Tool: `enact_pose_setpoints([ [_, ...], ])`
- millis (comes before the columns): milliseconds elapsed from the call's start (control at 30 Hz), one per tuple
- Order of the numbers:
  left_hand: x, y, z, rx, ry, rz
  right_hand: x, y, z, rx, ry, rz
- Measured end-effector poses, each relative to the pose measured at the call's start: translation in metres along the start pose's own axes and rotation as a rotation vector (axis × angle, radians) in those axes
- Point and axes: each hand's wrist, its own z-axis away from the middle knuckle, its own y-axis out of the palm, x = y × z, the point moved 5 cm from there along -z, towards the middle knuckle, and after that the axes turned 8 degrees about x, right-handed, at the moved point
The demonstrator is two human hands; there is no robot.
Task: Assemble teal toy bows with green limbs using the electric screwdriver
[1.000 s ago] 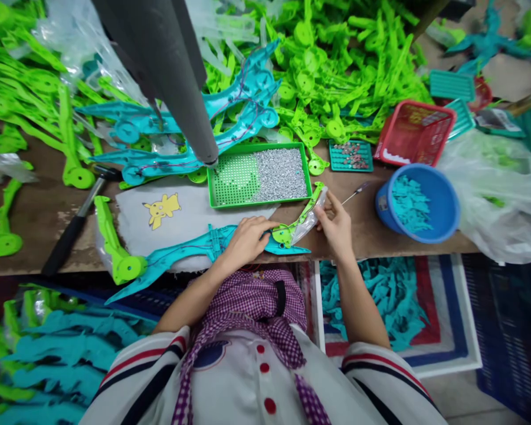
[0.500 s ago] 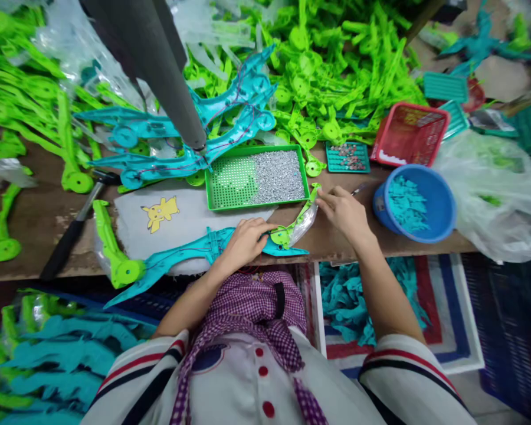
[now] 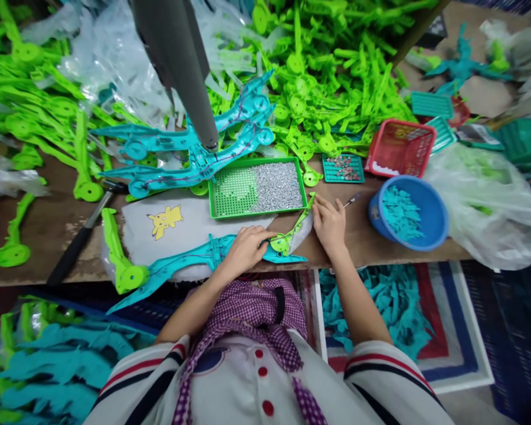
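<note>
While the left hand (image 3: 246, 248) presses flat on the long teal plastic piece (image 3: 190, 260) lying along the near edge of the wooden bench (image 3: 39, 218), fingers bent over it, the right hand (image 3: 330, 223) sits just beside it, fingertips closed on the green arm piece (image 3: 297, 225) and its clear bag, which lie tilted over the teal part's right end. Right behind them there's a green tray (image 3: 259, 189) of silvery bits, a blue bucket (image 3: 409, 212) off to the right, and a black hammer (image 3: 82, 239) off to the left.
</note>
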Motion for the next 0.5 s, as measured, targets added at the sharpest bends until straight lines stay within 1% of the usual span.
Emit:
enact_pose_setpoints([
  [133, -0.001, -0.001, 0.000, 0.000, 0.011, 0.001, -0.006, 0.004, 0.007, -0.043, 0.053, -0.229],
  [200, -0.001, -0.001, 0.001, 0.000, 0.005, 0.004, -0.009, -0.001, 0.008, -0.094, 0.086, -0.322],
  [333, 0.000, -0.001, 0.001, -0.013, 0.001, 0.008, -0.011, -0.026, -0.001, -0.254, 0.111, -0.354],
  [433, -0.001, -0.001, 0.001, -0.024, 0.013, 0.005, -0.010, -0.047, -0.015, -0.288, 0.068, -0.347],
  [500, 0.000, -0.001, 0.000, -0.028, 0.014, 0.001, -0.009, -0.056, -0.021, -0.279, 0.029, -0.337],
])
